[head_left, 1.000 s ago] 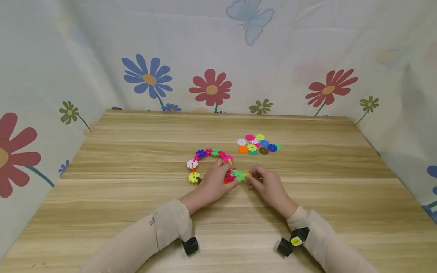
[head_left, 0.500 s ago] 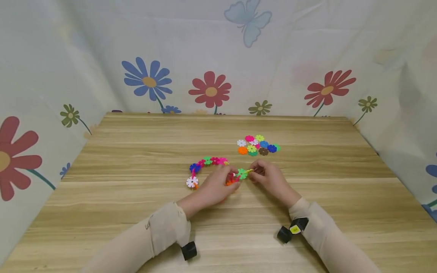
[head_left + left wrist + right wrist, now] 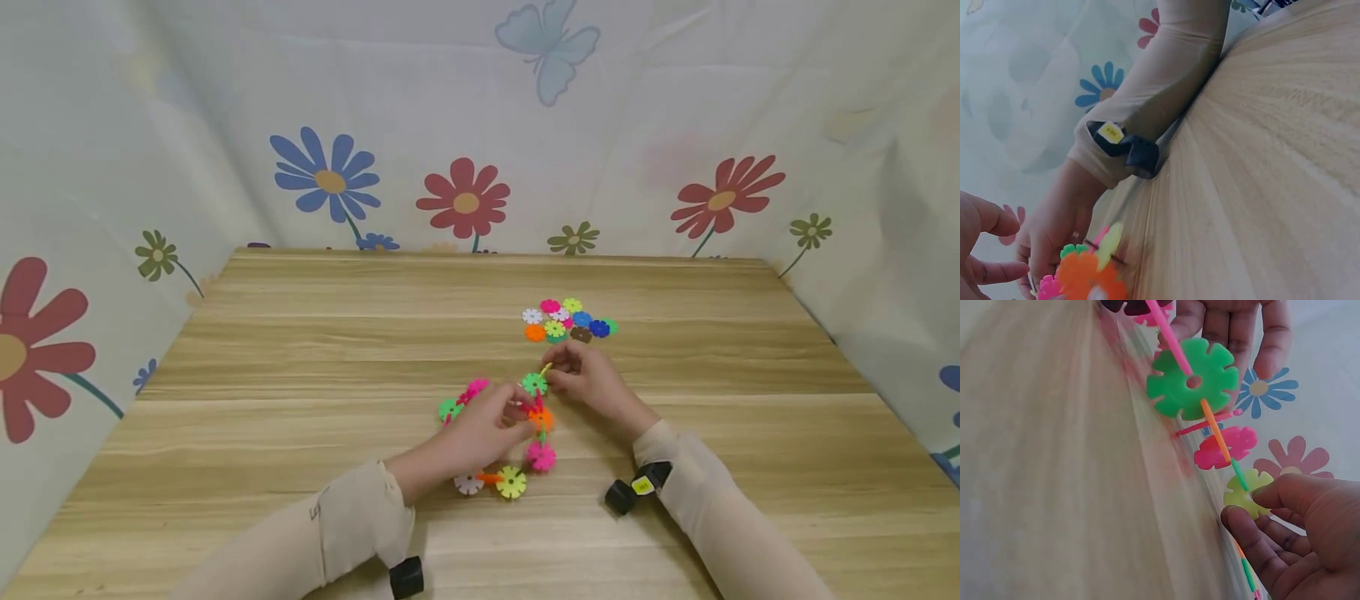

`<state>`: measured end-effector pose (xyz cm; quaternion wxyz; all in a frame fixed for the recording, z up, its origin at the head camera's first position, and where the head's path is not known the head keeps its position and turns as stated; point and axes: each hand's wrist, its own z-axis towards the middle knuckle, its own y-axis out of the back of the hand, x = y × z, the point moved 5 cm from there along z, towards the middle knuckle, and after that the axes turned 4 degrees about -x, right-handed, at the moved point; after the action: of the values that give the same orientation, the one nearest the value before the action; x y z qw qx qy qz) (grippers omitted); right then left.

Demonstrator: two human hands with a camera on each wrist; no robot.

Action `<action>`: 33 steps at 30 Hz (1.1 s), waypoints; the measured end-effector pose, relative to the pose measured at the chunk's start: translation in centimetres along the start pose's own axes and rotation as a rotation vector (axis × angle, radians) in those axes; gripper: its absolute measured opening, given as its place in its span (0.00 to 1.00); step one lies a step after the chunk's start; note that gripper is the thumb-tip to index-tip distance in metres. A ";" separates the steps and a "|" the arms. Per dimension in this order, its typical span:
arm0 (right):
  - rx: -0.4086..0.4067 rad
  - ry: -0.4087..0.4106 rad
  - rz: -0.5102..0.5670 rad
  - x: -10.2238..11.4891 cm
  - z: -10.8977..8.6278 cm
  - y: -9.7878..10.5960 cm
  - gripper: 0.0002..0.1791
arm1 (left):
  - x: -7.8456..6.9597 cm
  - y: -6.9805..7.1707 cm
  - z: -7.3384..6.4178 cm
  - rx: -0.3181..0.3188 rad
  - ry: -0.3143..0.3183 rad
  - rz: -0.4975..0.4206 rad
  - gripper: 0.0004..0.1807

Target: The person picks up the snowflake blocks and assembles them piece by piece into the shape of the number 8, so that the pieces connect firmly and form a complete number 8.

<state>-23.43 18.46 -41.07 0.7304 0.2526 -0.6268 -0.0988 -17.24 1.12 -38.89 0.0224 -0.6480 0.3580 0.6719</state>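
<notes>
My right hand [image 3: 592, 383] pinches a yellow disc [image 3: 1236, 497] between thumb and finger. That disc is one end of a chain of notched, snowflake-like plastic discs. Beside it in the chain come a pink and a green disc [image 3: 535, 383], then an orange disc [image 3: 542, 417], a pink disc [image 3: 542, 457] and a yellow disc [image 3: 512, 482]. My left hand [image 3: 483, 425] lies across the middle of the chain and hides part of it. In the left wrist view, its thumb and finger stand apart with nothing visible between them.
Beyond the right hand, a cluster of loose discs, among them an orange disc [image 3: 535, 333] and a blue disc [image 3: 599, 328], lies on the wooden table [image 3: 300, 375]. A flower-printed curtain [image 3: 630, 142] surrounds the table.
The chain's loop has swung towards me, its yellow and white discs now near the left wrist. My right hand has risen slightly away, still pinching the yellow end. The loose cluster stays put.
</notes>
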 end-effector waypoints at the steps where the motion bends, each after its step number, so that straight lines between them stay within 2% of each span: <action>1: 0.001 0.004 0.007 0.0 0.1 0.0 0.12 | 0.0 -0.1 -0.1 0.006 -0.010 -0.004 0.17; 6: 0.011 0.039 0.009 0.2 0.6 -0.3 0.11 | -0.3 -0.4 -0.5 0.021 -0.052 0.013 0.16; 12: 0.043 0.057 0.003 0.7 1.1 -0.8 0.10 | -0.5 -0.4 -0.6 0.027 -0.060 0.022 0.16; 18: 0.072 0.045 0.028 0.9 1.4 -1.1 0.11 | -0.5 0.5 -0.2 0.080 -0.015 -0.006 0.15; 20: 0.074 0.047 0.024 0.9 1.4 -1.1 0.11 | -0.6 1.3 0.4 0.058 -0.022 -0.007 0.15; 23: 0.071 0.047 0.015 0.9 1.5 -1.2 0.11 | -0.3 2.8 1.7 -0.040 -0.044 0.006 0.15; 25: 0.068 0.047 0.011 1.0 1.5 -1.2 0.11 | 0.2 3.5 2.6 -0.108 -0.030 -0.008 0.16; 27: 0.066 0.050 0.003 1.0 1.6 -1.4 0.11 | 1.0 3.9 3.4 -0.148 0.004 -0.025 0.17; 31: 0.069 0.067 -0.031 1.4 1.6 -1.8 0.11 | 2.3 3.7 4.3 -0.146 0.082 -0.118 0.20; 33: 0.066 0.087 -0.054 1.9 1.6 -2.0 0.11 | 2.7 3.4 4.5 -0.131 0.095 -0.174 0.22</action>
<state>-24.25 15.48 -40.33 0.7453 0.2978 -0.5902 -0.0866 -23.20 -0.29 -40.19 0.0214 -0.7079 0.2564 0.6578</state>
